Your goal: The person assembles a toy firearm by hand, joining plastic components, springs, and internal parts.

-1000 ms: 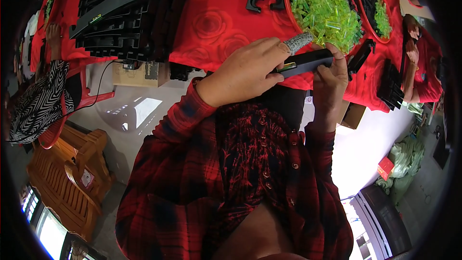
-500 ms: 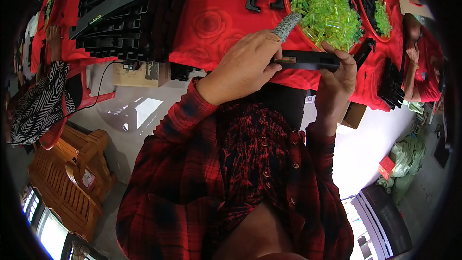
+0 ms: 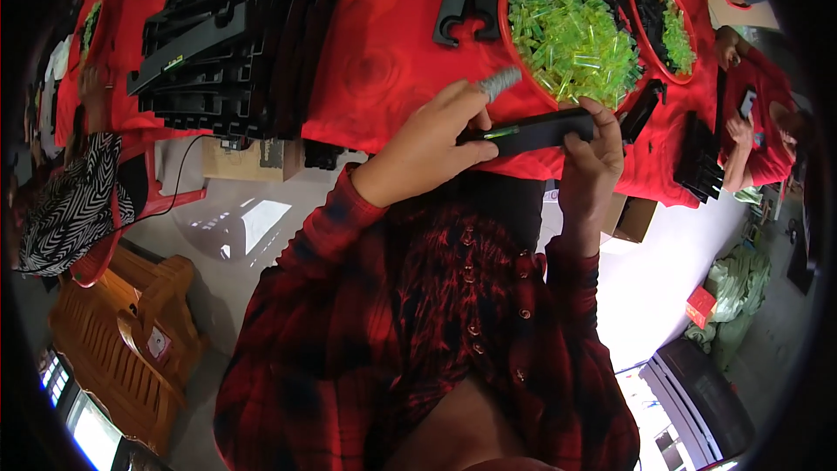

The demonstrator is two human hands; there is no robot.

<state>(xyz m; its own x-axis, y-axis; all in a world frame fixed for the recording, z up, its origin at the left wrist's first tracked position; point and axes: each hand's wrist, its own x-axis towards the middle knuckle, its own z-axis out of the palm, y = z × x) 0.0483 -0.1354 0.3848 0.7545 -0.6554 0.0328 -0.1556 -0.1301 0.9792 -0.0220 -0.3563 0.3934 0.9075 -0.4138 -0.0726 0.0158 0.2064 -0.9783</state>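
Both hands grip a black bar (image 3: 536, 131) level above the table's near edge (image 3: 384, 122). The left hand (image 3: 432, 148) pinches its left end. The right hand (image 3: 593, 161) clasps its right end from below.

A stack of black plastic frames (image 3: 231, 44) sits on the red-covered surface (image 3: 384, 61). A red bowl (image 3: 514, 52) holds clear green pieces (image 3: 571, 39); a second bowl (image 3: 667, 22) stands just beside it. An orange wooden chair (image 3: 122, 331) stands on the floor.

The left hand (image 3: 427, 153) has slid left along the black bar (image 3: 536, 132)
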